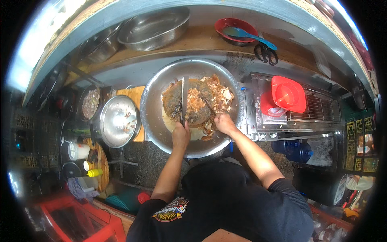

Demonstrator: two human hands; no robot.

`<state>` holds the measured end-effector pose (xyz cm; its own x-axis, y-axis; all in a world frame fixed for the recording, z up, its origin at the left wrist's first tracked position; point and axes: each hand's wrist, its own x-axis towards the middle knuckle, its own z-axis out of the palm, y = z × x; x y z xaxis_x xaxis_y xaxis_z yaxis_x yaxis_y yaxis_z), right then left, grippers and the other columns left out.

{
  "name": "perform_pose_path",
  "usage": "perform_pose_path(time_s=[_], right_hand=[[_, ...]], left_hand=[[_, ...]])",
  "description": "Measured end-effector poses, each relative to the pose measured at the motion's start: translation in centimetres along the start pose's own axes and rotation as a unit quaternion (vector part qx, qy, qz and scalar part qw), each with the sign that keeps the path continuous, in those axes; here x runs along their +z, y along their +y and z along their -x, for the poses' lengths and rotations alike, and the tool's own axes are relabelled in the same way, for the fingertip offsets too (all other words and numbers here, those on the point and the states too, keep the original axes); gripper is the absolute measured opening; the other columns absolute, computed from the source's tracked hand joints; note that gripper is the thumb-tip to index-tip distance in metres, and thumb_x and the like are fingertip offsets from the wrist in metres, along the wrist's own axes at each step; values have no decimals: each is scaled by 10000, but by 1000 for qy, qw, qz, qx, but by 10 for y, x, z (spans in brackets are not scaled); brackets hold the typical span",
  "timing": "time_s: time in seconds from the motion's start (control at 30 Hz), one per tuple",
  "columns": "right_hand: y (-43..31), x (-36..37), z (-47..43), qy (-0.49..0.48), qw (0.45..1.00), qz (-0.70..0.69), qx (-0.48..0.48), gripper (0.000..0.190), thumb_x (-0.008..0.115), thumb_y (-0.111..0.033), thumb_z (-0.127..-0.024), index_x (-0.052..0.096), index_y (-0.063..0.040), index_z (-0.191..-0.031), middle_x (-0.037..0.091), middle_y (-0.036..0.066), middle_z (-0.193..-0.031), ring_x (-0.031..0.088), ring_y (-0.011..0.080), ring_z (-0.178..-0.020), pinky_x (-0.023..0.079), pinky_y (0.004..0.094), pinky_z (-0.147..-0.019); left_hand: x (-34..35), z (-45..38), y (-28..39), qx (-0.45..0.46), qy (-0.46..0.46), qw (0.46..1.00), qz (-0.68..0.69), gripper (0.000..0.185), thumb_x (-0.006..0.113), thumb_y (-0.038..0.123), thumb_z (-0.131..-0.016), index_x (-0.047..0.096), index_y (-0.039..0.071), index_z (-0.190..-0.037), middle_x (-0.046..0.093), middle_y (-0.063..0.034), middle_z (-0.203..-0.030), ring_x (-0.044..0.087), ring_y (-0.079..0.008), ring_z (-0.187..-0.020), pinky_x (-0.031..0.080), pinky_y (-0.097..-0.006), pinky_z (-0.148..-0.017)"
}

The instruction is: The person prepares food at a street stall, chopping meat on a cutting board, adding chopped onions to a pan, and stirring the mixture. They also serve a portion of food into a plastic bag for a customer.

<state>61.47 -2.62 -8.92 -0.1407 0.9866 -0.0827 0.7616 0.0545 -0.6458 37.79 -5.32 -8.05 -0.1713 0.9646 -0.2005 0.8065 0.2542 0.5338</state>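
A large steel basin (151,121) sits before me, holding a round, dark-topped chopping board (173,104). My left hand (181,134) grips the dark handle of a long, wide-bladed knife (184,96), whose blade lies over the left part of the board. In my right hand (224,123) is a second, dark tool (209,105), probably a knife seen edge-on, pointing at the board's middle. Between the two blades lies a heap of chopped meat (195,99). More chopped meat (222,93) is piled along the board's right side. Pale liquid shows in the basin's bottom.
Left of the basin, a steel bowl (118,121) with scraps rests on a wooden board (139,93), beside a pan of chopped food (90,103). Rightward stands a red kitchen scale (269,104). The back shelf carries a steel colander (154,30), a red bowl (220,24), a blue spatula (257,37) and black-handled scissors (266,54).
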Motion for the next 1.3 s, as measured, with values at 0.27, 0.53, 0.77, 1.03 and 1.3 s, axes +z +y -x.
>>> perform_pose_path(time_s=[0.27,0.53,0.77,1.03,1.3], right_hand=[[-10,-12,22,49,990,-9,131,249,513,-138,-870,649,70,-881,630,328,-845,648,466,-849,518,517,-809],[-24,-21,51,136,977,-82,143,263,515,-180,-880,638,49,-846,634,298,-811,627,476,-840,506,503,-772],[-7,-43,73,86,991,73,69,240,516,-148,-867,663,41,-866,659,255,-892,649,420,-866,544,470,-766],[-6,27,23,9,978,205,-36,163,568,-83,-766,723,-36,-787,686,193,-907,707,263,-802,579,379,-718],[-62,-54,57,-59,975,191,-94,188,590,-138,-797,724,-7,-811,674,150,-844,675,325,-943,566,389,-801]], left_hand=[[1,-4,-1,19,-27,999,-38,408,509,340,-974,529,-52,-1087,660,-319,-845,653,-488,-838,509,-567,-778],[13,6,9,34,-61,996,-48,445,529,380,-958,552,-56,-1042,659,-321,-878,648,-480,-905,506,-555,-824],[-11,-17,-20,42,-53,997,-30,444,527,400,-957,614,-35,-975,667,-305,-934,641,-482,-928,500,-547,-842],[-2,-64,-11,100,-51,980,-164,450,502,424,-968,595,-15,-1015,673,-295,-883,659,-464,-871,530,-532,-786],[-15,-30,12,37,183,982,-30,402,501,365,-983,547,-34,-956,648,-314,-775,656,-487,-772,523,-568,-703]])
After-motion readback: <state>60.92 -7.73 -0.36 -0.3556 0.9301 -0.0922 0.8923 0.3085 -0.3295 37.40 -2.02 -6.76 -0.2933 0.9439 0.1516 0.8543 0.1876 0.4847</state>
